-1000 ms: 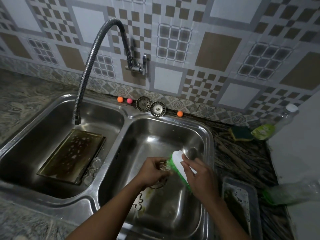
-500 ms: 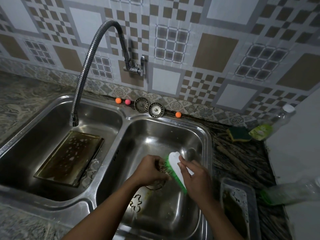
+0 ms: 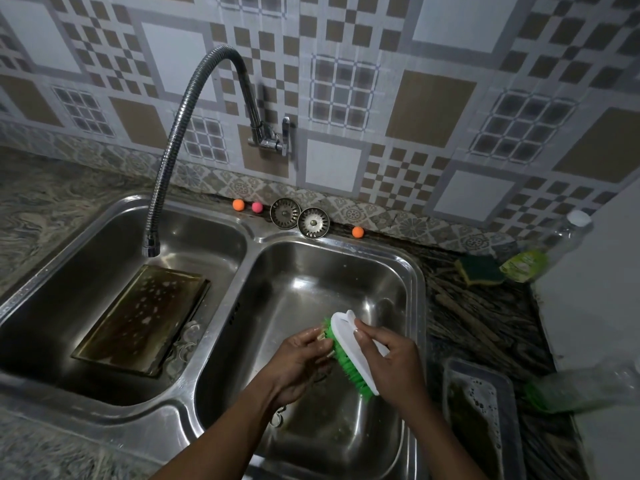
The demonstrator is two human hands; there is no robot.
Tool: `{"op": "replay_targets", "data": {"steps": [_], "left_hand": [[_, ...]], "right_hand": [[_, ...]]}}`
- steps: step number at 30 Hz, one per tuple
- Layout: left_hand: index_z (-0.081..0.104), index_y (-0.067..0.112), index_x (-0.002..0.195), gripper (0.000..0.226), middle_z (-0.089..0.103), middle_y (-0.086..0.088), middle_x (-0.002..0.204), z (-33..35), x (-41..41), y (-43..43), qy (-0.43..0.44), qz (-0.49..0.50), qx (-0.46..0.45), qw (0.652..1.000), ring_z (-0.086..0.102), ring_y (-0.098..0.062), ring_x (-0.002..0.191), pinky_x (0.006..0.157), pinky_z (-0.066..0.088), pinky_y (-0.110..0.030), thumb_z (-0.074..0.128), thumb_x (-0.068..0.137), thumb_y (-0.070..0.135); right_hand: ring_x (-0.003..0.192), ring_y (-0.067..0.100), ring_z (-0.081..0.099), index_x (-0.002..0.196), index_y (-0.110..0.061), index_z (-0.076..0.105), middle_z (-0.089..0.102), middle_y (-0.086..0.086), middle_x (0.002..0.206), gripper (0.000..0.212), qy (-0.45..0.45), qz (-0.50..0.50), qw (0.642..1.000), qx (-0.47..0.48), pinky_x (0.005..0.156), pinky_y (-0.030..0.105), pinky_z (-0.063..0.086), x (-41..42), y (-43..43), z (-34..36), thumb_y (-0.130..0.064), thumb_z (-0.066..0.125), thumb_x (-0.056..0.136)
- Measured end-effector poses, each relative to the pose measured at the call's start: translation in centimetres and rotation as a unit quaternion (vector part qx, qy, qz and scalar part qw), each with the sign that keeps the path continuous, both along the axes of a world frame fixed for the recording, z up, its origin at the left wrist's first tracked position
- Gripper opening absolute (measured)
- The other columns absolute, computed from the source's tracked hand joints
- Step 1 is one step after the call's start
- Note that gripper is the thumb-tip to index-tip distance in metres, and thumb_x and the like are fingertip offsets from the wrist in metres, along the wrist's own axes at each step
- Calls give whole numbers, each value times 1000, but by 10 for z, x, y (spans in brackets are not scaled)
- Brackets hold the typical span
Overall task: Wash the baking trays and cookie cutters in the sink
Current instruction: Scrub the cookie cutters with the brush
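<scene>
Over the right basin of the sink (image 3: 414, 271), the left hand (image 3: 301, 362) pinches a small cookie cutter (image 3: 320, 337), mostly hidden, against the bristles so the right hand (image 3: 394, 362), gripping the brush (image 3: 349, 348), can scrub it, while 1 soapy baking tray (image 3: 145, 317) waits in the left basin.

Two bare forearms come in from the near edge, no sleeves, no watch or bracelet showing. The left hand (image 3: 298, 362) and the right hand (image 3: 394, 362) are ungloved, glistening wet, with short plain fingernails and ringless fingers.
</scene>
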State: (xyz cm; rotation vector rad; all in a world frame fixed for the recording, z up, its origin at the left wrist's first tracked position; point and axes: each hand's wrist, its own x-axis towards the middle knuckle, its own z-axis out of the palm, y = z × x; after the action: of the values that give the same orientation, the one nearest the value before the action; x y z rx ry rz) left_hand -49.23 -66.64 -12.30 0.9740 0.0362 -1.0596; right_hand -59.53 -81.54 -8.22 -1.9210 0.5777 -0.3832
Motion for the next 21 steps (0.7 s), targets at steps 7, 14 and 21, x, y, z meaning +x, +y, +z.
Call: {"op": "replay_targets", "data": {"steps": [7, 14, 21], "left_hand": [[66, 3, 123, 38, 63, -20, 105, 3, -2, 0, 34, 21, -4, 999, 59, -25, 78, 68, 52, -30, 68, 86, 12], [64, -1, 124, 39, 66, -24, 121, -1, -6, -3, 26, 25, -6, 999, 67, -33, 105, 79, 58, -36, 65, 85, 6], [67, 11, 125, 45, 69, -22, 115, -8, 0, -1, -98, -22, 72, 992, 66, -33, 94, 85, 53, -40, 75, 82, 5]], "right_hand": [[104, -14, 58, 114, -32, 70, 62, -39, 99, 25, -4, -1, 1000, 11, 82, 4, 46, -1, 4, -6, -29, 67, 90], [95, -2, 63, 114, -33, 71, 69, -20, 99, 25, 15, 4, 998, -67, 78, 23, 55, 2, 2, -11, -34, 67, 89], [85, 13, 66, 115, -33, 71, 69, -11, 96, 27, 23, -42, 979, -198, 67, 33, 55, 2, 12, -18, -38, 60, 91]]}}
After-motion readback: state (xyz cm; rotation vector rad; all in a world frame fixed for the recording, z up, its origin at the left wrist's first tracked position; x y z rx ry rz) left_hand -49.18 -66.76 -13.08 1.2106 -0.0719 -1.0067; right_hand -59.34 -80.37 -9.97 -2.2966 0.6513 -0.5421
